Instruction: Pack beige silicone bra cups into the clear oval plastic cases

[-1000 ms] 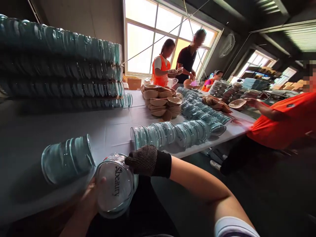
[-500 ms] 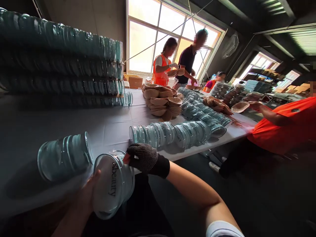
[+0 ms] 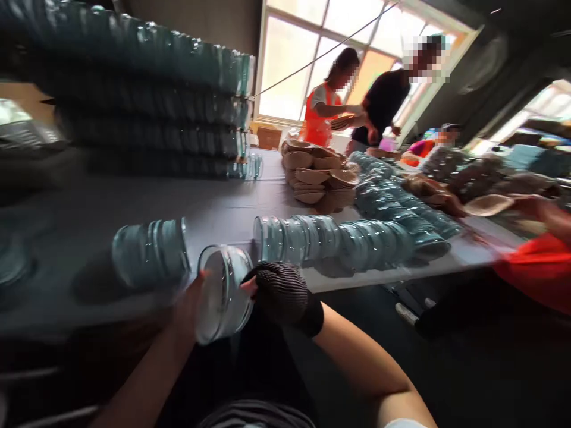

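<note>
I had the clear glass lid (image 3: 222, 292) pinched between both hands at the near edge of the table (image 3: 232, 211), its round face turned on edge. My bare left hand (image 3: 187, 309) pressed flat against the face nearest it, fingers spread and closed onto the glass, while my gloved right hand (image 3: 279, 291) curled round the opposite rim — fingertips poking bare from the black knit glove and touching the edge. Both grips were closed on that one lid; nothing else was in either hand.

Just beyond my left hand, lying on its side on the grey cloth, sat a short stack of glass lids (image 3: 149, 252), close to what I held, though blur kept me from telling whether they touched. Just past my right knuckles ran a longer row of glass lids (image 3: 334, 241), also on its side, stretching away from the grip. Farther off, above my left hand, rose a tall wall of stacked glass lids (image 3: 147, 101) in several tiers. Well beyond the row lay a heap of tan shallow bowls (image 3: 316, 172).

Off past my right hand, a person in an orange shirt (image 3: 535, 267) held a tan dish (image 3: 488, 205) — and at the far end two more people (image 3: 357, 101) stood by the window (image 3: 303, 59).
</note>
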Tool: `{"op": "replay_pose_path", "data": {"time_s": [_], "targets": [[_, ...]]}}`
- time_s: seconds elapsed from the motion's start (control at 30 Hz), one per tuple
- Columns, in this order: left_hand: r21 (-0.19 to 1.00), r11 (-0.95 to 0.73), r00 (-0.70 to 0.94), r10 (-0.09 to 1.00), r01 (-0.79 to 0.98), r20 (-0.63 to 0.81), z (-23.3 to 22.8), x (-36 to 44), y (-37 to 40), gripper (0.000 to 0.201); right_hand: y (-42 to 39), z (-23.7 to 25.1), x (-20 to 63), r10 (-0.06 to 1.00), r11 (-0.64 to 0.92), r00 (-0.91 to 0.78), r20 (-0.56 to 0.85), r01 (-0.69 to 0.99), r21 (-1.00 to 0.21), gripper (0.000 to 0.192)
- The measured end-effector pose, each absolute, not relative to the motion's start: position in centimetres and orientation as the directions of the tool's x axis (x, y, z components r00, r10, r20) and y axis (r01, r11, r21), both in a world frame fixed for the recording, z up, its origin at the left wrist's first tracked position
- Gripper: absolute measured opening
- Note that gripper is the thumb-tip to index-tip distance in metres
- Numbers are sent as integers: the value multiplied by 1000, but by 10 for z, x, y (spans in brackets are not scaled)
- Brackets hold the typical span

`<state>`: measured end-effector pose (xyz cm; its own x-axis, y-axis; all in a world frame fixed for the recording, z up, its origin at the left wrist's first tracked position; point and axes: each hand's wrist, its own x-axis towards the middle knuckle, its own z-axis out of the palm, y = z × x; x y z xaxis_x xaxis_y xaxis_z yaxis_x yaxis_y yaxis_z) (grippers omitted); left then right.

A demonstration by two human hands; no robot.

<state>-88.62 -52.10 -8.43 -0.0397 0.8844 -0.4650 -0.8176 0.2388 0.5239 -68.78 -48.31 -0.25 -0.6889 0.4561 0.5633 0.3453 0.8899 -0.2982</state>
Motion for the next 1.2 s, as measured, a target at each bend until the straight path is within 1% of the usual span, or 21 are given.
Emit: {"op": "replay_pose_path", "data": {"time_s": [0.07,0.13,0.2,0.27,0.37,0.43,0.5,0.53,0.63,0.7,0.77,0.83,0.9,0.97,1.0,1.03,1.07,1.1,1.13,1.17,1.2], "targets": [[467,266,0,869,-844,-495,-69,-881,-512,25,-494,0,-689,452,891,-645,616,355,-282,21],[343,277,111,895,-897,-433,-58,-875,-501,28,-500,0,-690,492,869,-622,609,390,-305,30],[288,223,112,928,-931,-355,-54,-868,-492,32,-503,-7,-694,556,831,-614,561,433,-350,33],[273,179,71,929,-945,-363,-57,-861,-485,34,-504,-20,-699,602,799,-602,525,465,-382,29],[257,143,15,896,-956,-443,-68,-855,-478,37,-500,-43,-706,635,772,-553,539,490,-406,26],[246,126,0,889,-961,-457,-75,-855,-475,41,-497,-55,-708,656,754,-539,528,509,-416,25],[244,137,14,893,-960,-449,-81,-857,-475,44,-495,-58,-707,655,755,-576,489,515,-406,24],[250,159,33,897,-955,-442,-82,-859,-476,45,-493,-57,-706,622,783,-604,498,494,-377,23],[276,237,105,902,-932,-418,-84,-863,-480,52,-488,-45,-709,420,898,-608,674,384,-214,17],[291,243,111,909,-925,-403,-84,-862,-479,55,-480,-35,-717,367,911,-566,738,379,-162,31],[301,202,72,917,-932,-393,-84,-859,-474,54,-466,-26,-731,429,885,-583,690,425,-191,43],[309,151,23,924,-939,-382,-87,-854,-468,48,-449,-22,-746,488,859,-628,606,468,-207,40],[335,130,-15,918,-933,-397,-91,-849,-471,43,-432,-20,-757,539,823,-642,545,540,-178,38],[417,103,-89,905,-903,-416,-94,-851,-485,40,-420,-22,-761,604,754,-620,500,648,-107,39],[498,66,-148,914,-865,-378,-94,-855,-495,40,-416,-24,-760,637,710,-602,483,701,-63,41],[609,0,-222,931,-793,-289,-92,-863,-506,41,-414,-26,-758,664,667,-583,468,745,-18,42],[731,-101,-295,945,-675,-141,-87,-875,-516,43,-413,-28,-755,683,633,-573,453,774,24,42],[841,-218,-329,943,-496,50,-79,-891,-523,45,-413,-29,-752,693,612,-571,440,789,60,41],[909,-328,-334,913,-256,235,-70,-910,-526,43,-414,-30,-750,695,602,-572,435,794,83,39],[913,-409,-322,862,14,391,-59,-930,-525,35,-416,-31,-749,688,604,-577,439,792,95,38],[861,-437,-302,810,262,503,-49,-952,-521,29,-418,-30,-752,677,612,-581,453,785,93,38]]}}
